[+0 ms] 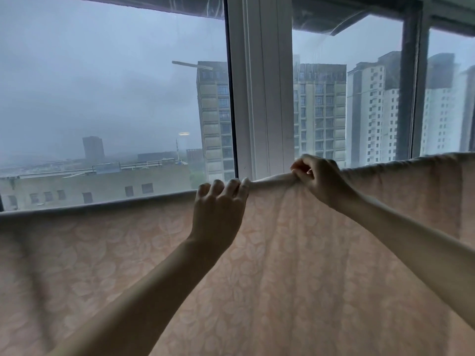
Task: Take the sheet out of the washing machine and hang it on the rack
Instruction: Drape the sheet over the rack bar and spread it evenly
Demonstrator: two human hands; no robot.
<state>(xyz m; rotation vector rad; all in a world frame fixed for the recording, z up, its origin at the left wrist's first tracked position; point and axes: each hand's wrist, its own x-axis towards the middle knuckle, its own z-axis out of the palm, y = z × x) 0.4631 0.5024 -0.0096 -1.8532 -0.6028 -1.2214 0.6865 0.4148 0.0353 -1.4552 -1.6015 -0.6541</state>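
A pale pink sheet (295, 253) with a leaf pattern hangs across the whole lower half of the view, draped over a horizontal rail that it hides. Its top fold runs from low at the left to higher at the right. My left hand (218, 209) is raised at the middle of that fold, its fingers curled over the top edge. Just to the right, my right hand (318, 178) pinches a bunched bit of the top edge, and creases fan downward from there. The washing machine is out of view.
Directly behind the sheet stands a large window (115, 98) with a wide white frame post (259, 86) in the middle and a dark post (411, 86) at the right. Tall buildings and grey sky lie outside.
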